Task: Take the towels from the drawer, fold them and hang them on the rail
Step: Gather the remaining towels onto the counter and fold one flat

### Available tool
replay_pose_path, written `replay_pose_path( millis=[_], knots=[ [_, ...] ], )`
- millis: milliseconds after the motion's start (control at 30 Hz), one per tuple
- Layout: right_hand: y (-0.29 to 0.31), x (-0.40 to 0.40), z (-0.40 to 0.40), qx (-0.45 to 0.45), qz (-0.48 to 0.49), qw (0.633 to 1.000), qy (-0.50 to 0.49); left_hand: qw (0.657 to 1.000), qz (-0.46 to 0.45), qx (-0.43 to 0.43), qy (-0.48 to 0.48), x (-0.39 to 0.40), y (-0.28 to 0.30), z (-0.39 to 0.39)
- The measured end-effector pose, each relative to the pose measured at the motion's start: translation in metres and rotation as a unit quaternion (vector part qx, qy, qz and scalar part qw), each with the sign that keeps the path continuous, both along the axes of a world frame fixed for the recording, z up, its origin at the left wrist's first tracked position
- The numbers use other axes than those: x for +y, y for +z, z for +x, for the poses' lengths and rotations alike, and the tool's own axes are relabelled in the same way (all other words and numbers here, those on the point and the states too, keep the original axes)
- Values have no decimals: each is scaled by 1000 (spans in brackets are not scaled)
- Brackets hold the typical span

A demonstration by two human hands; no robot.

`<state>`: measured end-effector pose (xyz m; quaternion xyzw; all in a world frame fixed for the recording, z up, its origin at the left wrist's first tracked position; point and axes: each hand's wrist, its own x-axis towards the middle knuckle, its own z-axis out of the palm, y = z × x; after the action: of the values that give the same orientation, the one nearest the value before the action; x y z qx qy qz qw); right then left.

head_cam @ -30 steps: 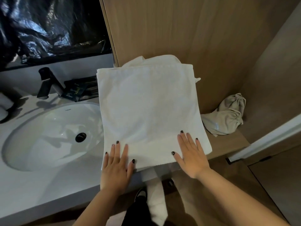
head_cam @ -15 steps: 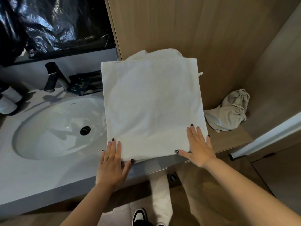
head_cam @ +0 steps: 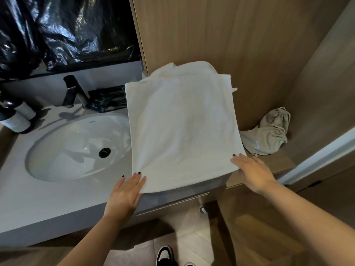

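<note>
Beside the sink point(head_cam: 57, 150) are counted: one towel point(head_cam: 182, 127), two bottles point(head_cam: 17, 116), one faucet point(head_cam: 74, 93) — and one grey pouch point(head_cam: 269, 135).

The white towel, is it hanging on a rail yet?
No, the white towel lies flat on the counter beside the sink, with both hands at its near corners.

Your hands have slid off the top of the towel point(head_cam: 182, 129) to its near corners. A second ago both lay flat on the cloth; now your left hand point(head_cam: 125, 191) sits at the near left corner with only the fingertips on the fabric, and your right hand point(head_cam: 251, 169) has moved out past the near right corner, onto the table point(head_cam: 276, 166) edge. The near edge now overhangs the front a little.
</note>
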<state>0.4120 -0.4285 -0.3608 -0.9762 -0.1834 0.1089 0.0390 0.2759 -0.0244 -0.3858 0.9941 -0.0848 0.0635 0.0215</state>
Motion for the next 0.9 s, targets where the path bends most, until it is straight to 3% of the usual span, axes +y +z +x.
replay_pose_path(
  millis=[200, 500, 733, 900],
  knots=[
    [36, -17, -10, -43, 127, 988, -73, 990, -115, -37, 77, 1, 39, -1],
    [98, -13, 22, -116, 314, 929, -157, 908, -352, -129, 188, 5, 110, 43],
    [134, 2, 66, -156, 422, 867, -217, 843, -443, -183, 245, 6, 143, 101],
    [152, 18, 105, -174, 437, 854, -220, 826, -473, -185, 245, 19, 151, 150]
  ],
)
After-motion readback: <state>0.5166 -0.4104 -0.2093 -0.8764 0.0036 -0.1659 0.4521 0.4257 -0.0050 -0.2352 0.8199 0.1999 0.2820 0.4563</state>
